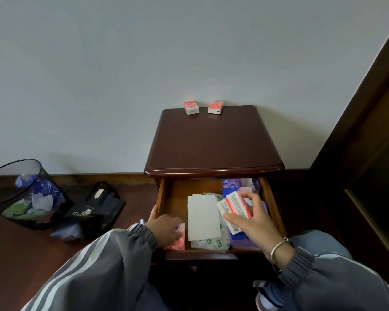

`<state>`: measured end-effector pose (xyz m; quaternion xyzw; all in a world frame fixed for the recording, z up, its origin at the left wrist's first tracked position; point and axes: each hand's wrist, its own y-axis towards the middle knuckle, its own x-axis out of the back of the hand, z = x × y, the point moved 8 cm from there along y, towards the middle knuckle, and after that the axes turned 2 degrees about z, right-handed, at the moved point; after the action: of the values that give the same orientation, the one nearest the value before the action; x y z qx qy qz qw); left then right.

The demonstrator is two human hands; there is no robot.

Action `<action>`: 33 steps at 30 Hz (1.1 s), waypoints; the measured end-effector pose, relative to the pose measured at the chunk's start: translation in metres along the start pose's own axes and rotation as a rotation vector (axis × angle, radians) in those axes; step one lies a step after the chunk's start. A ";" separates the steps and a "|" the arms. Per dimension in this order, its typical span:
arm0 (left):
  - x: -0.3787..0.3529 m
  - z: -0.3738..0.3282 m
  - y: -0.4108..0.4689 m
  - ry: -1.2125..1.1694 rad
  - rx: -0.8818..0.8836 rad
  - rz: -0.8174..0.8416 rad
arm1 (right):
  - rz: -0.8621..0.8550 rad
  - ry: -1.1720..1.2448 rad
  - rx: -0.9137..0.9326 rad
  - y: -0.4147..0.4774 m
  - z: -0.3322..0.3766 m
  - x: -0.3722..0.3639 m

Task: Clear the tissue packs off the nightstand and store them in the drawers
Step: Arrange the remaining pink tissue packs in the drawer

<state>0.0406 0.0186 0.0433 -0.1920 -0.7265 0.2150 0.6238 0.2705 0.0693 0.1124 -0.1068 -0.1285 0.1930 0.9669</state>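
Note:
Two pink tissue packs, one on the left (pixel 191 107) and one on the right (pixel 215 107), lie at the back edge of the dark wooden nightstand (pixel 213 142). Its top drawer (pixel 161 198) is pulled open. My right hand (pixel 254 218) grips two pink-and-white tissue packs (pixel 235 207) over the drawer's right side. My left hand (pixel 165 228) rests on a pink tissue pack (pixel 179 240) in the drawer's front left corner, fingers bent over it. How firmly it holds the pack is hidden.
In the drawer lie a white sheet (pixel 202 216), green-printed white packets (pixel 211 243) and purple packs (pixel 240 184). A black mesh waste bin (pixel 20 194) and a black bag (pixel 97 209) stand on the floor to the left. A dark door frame (pixel 357 131) rises at right.

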 end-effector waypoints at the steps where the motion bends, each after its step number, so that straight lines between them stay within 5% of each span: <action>1: 0.001 0.000 -0.002 -0.035 -0.025 -0.022 | 0.006 -0.014 -0.011 0.002 -0.002 -0.006; 4: 0.020 0.010 -0.016 -0.315 -0.094 -0.307 | 0.045 -0.099 -0.034 0.011 -0.005 -0.032; 7: 0.034 0.043 -0.039 -0.606 0.040 -0.659 | 0.098 -0.222 -0.031 0.030 -0.001 -0.070; 11: -0.002 0.065 -0.042 -0.882 0.284 -0.565 | 0.081 -0.412 -0.049 0.069 0.007 -0.118; 20: -0.005 0.068 -0.037 -0.853 0.265 -0.621 | 0.073 -0.825 -0.183 0.121 -0.010 -0.176; 33: -0.009 0.068 -0.030 -0.850 0.243 -0.588 | 0.296 -0.434 -0.291 0.134 -0.024 -0.160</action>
<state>-0.0256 -0.0164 0.0435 0.1976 -0.9083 0.1728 0.3258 0.0881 0.1224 0.0219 -0.2180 -0.3416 0.3298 0.8527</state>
